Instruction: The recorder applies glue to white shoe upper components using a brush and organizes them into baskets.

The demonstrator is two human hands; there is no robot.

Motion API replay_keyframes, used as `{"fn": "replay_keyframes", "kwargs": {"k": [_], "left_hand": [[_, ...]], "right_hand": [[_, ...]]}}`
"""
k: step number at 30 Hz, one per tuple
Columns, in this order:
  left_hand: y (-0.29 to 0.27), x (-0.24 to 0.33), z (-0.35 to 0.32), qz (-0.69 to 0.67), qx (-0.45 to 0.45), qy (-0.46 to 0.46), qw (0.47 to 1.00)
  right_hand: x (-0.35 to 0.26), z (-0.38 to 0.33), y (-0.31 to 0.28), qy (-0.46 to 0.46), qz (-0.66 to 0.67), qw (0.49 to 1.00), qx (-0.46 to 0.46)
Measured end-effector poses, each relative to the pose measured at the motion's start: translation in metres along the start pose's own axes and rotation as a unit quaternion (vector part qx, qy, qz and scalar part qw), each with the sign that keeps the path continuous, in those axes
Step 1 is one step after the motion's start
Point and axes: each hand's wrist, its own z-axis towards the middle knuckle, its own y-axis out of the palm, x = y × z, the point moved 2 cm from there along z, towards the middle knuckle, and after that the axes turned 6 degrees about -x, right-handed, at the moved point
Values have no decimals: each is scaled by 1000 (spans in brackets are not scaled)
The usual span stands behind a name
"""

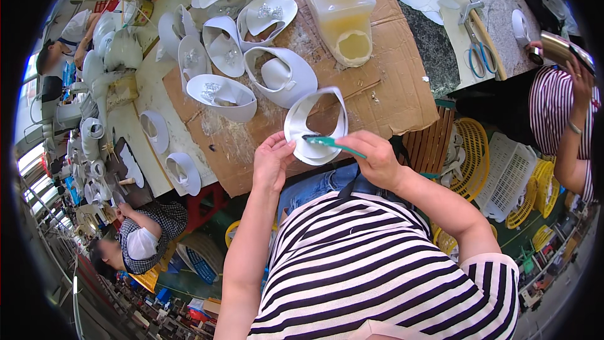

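Observation:
My left hand [274, 158] pinches the left rim of a white shoe upper [296, 123], holding it just past the table's near edge. In my right hand [372, 158] is a green brush [333, 143], its dark tip against the inside of the upper near the lower edge. Beyond the piece, a cardboard sheet [390, 97] covers the tabletop. On it several more white shoe uppers [280, 79] lie grouped to the left, some with sparkly ornaments. A translucent plastic bottle [340, 9] of yellowish liquid, with an opening low on its near side, rests farther back.
Blue-handled scissors [481, 56] and a hammer [484, 31] lie at the right. Two loose uppers [182, 173] sit left of the cardboard. Yellow baskets [469, 157] and a white crate [506, 176] are low on the right. Co-workers are at the left and at the right [560, 107].

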Motion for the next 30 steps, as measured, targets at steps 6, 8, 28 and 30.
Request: {"fn": "replay_keyframes", "kwargs": {"k": [6, 8, 28, 30], "left_hand": [[6, 5, -6, 59, -2, -13, 998], [10, 6, -7, 77, -14, 10, 997], [-5, 25, -12, 260, -64, 133, 954], [-10, 64, -37, 331, -44, 182, 925]], "right_hand": [[3, 16, 5, 212, 156, 963, 66], [11, 37, 12, 268, 170, 942, 105], [-40, 34, -4, 127, -22, 992, 5], [-66, 38, -25, 190, 62, 975, 94]]}}
